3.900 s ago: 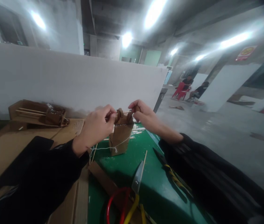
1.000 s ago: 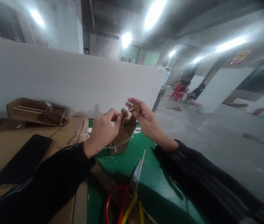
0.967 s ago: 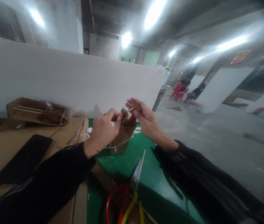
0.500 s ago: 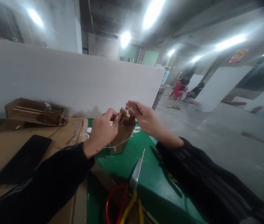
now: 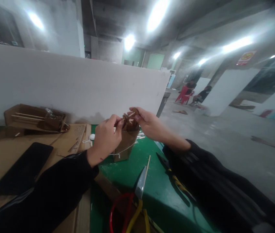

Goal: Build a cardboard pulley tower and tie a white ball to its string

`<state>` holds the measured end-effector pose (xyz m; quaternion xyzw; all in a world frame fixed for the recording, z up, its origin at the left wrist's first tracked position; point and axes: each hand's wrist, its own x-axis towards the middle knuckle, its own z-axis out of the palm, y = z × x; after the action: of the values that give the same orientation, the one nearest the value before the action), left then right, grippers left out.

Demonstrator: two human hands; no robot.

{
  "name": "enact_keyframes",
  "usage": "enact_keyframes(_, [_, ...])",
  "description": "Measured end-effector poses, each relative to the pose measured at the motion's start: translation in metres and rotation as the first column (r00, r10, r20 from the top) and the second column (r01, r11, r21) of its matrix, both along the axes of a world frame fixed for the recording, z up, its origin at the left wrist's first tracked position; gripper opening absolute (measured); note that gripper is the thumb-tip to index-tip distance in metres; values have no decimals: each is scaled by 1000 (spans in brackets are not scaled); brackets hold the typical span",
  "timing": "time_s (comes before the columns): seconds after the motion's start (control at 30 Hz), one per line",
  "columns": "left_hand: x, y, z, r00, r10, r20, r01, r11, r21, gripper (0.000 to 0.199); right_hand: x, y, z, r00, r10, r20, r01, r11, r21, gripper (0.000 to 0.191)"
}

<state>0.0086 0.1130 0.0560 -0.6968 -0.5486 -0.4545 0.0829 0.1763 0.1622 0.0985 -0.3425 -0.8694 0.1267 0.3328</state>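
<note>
Left hand [image 5: 107,134]: fingers pinched narrow on cardboard pieces [image 5: 126,117]. Cardboard box [image 5: 127,142]: standing just below both hands' fingers. Wooden stick [image 5: 131,114]: between the two sets of fingers, long axis rising rightward, both hands equally near. Right hand [image 5: 152,125]: fingers gripping cardboard disc [image 5: 135,111].

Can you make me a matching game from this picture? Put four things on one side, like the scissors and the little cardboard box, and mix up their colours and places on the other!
Things
1. scissors
2. flat black thing
3. little cardboard box
4. big white panel

Clues
A. stands upright behind the work area
B. has one red handle loop and yellow on the other handle
C. is just below the fingers of the left hand and right hand
D. lies on brown cardboard at the left

Right pairs: 1-B, 2-D, 3-C, 4-A
</note>
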Motion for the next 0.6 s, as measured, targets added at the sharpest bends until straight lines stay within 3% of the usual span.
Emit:
enact_keyframes(0.2, [0, 1, -1, 1000, 5, -4, -5, 1000, -4, 14, -1, -5, 3, 996, -3, 90, -1, 999, 46, 42])
enact_keyframes(0.4, [0, 0, 0, 1000, -19, 17, 19, 1000, -18, 12, 4, -3, -1, 999, 25, 35, -27, 997, 67, 44])
enact_keyframes(0.6, [-1, 0, 1, 999, -34, 23, 35, 999, -23, 11, 8, -12, 0, 998, -47, 51, 37, 985, 166, 48])
